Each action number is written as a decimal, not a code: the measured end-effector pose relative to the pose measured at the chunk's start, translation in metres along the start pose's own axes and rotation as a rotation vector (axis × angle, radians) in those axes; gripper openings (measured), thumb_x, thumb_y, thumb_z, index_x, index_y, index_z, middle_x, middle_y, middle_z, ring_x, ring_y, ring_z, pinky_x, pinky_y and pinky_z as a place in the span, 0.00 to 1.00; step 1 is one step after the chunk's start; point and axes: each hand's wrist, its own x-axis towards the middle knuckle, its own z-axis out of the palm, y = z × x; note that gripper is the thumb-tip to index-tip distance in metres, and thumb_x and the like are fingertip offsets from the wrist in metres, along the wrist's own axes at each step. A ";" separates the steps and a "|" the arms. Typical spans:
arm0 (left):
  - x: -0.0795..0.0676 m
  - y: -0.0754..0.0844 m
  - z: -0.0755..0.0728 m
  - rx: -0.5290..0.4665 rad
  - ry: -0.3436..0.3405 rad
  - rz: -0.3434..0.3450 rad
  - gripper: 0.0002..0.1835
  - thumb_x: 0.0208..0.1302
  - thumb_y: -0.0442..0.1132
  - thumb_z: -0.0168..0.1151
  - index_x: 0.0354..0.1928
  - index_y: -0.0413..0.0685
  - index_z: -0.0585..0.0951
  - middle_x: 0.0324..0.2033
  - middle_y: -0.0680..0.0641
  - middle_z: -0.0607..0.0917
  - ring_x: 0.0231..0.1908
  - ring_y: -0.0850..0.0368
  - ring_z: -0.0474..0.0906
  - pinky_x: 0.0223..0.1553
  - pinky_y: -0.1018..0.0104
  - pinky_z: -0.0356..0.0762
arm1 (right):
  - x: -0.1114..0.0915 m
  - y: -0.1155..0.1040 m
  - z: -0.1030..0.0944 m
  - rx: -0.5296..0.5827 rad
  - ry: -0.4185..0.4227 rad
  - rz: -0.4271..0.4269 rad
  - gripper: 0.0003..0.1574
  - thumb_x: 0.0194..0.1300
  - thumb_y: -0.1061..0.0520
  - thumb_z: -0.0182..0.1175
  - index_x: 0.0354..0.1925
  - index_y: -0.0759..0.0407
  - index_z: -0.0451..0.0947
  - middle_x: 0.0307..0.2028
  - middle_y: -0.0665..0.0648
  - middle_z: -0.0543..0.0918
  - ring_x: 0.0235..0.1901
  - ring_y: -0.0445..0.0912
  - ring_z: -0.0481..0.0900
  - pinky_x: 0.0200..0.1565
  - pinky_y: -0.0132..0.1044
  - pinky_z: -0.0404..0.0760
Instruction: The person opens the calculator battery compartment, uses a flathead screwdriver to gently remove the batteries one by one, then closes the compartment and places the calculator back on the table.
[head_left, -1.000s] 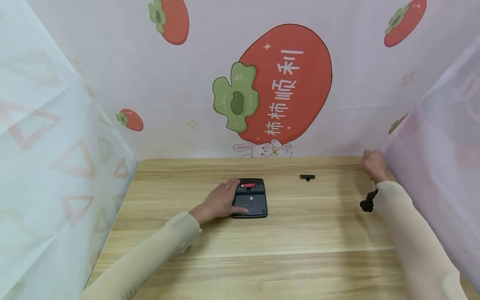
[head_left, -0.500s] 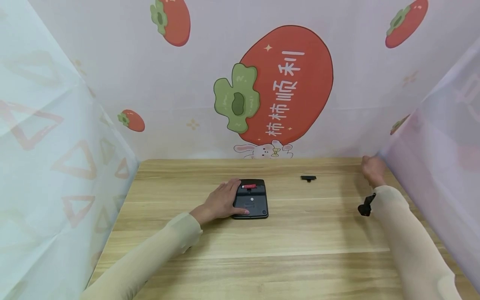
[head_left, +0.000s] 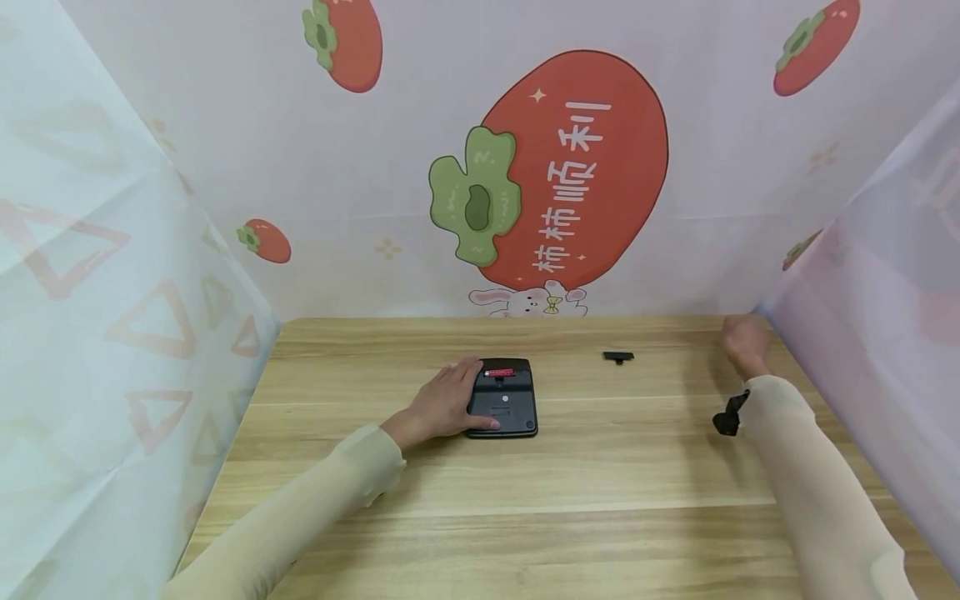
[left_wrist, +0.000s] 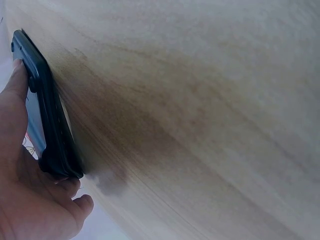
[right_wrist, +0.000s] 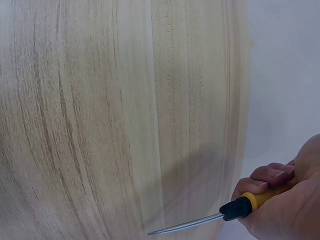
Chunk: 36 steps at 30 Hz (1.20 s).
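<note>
My left hand (head_left: 441,402) grips the left side of a black calculator (head_left: 513,412) lying face down on the table. Its thumb lies across the back, and in the left wrist view the fingers reach round the edge of the calculator (left_wrist: 52,110). The battery compartment is uncovered, with a red battery (head_left: 499,372) inside. Near the table's far right corner, my right hand (head_left: 746,343) holds a screwdriver (right_wrist: 235,210) by its yellow and black handle. Its metal shaft points left in the right wrist view; the head view hides it.
A small black battery cover (head_left: 618,357) lies right of the calculator, on the wooden table (head_left: 585,533). Printed cloth walls (head_left: 360,242) stand at the back and both sides. A black wrist camera (head_left: 729,417) hangs by the right sleeve.
The right hand has come slightly nearer along the table's right side. My left hand, the calculator, the battery and the cover have stayed in place.
</note>
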 end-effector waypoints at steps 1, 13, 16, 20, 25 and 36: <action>0.000 0.000 0.000 0.001 0.000 0.000 0.62 0.60 0.75 0.68 0.83 0.41 0.56 0.81 0.40 0.61 0.80 0.45 0.59 0.82 0.48 0.53 | 0.000 0.000 0.000 -0.001 -0.005 0.000 0.26 0.77 0.63 0.35 0.22 0.70 0.67 0.32 0.81 0.78 0.37 0.78 0.79 0.40 0.69 0.79; 0.002 -0.003 0.001 0.013 0.007 0.010 0.63 0.60 0.75 0.68 0.83 0.40 0.56 0.81 0.40 0.61 0.80 0.45 0.59 0.82 0.48 0.54 | 0.000 -0.004 0.005 0.109 -0.045 0.189 0.33 0.84 0.55 0.31 0.30 0.76 0.70 0.47 0.88 0.77 0.51 0.81 0.77 0.50 0.71 0.78; 0.002 -0.003 0.001 0.019 0.010 0.012 0.63 0.60 0.75 0.68 0.83 0.40 0.56 0.81 0.40 0.61 0.80 0.45 0.59 0.82 0.48 0.54 | 0.000 -0.007 0.006 0.113 -0.058 0.222 0.37 0.84 0.53 0.30 0.35 0.81 0.73 0.50 0.89 0.76 0.54 0.80 0.76 0.54 0.70 0.78; 0.002 -0.003 0.001 0.017 0.011 0.011 0.63 0.60 0.75 0.68 0.82 0.40 0.57 0.81 0.40 0.61 0.79 0.45 0.60 0.81 0.47 0.54 | -0.002 -0.009 0.007 0.145 -0.085 0.256 0.42 0.84 0.51 0.28 0.45 0.89 0.73 0.54 0.90 0.74 0.57 0.80 0.74 0.59 0.70 0.75; 0.002 -0.003 0.001 0.017 0.003 0.010 0.63 0.60 0.75 0.68 0.83 0.40 0.56 0.81 0.40 0.61 0.80 0.45 0.59 0.82 0.48 0.54 | -0.004 -0.009 0.009 0.156 -0.088 0.250 0.42 0.82 0.51 0.28 0.48 0.91 0.72 0.52 0.90 0.74 0.55 0.80 0.74 0.58 0.70 0.75; 0.001 -0.002 0.002 -0.001 0.001 0.005 0.63 0.60 0.75 0.68 0.83 0.40 0.57 0.81 0.40 0.60 0.80 0.45 0.58 0.82 0.47 0.53 | -0.006 -0.009 0.013 0.169 -0.042 0.212 0.31 0.78 0.56 0.37 0.35 0.83 0.73 0.42 0.87 0.78 0.46 0.79 0.78 0.47 0.69 0.78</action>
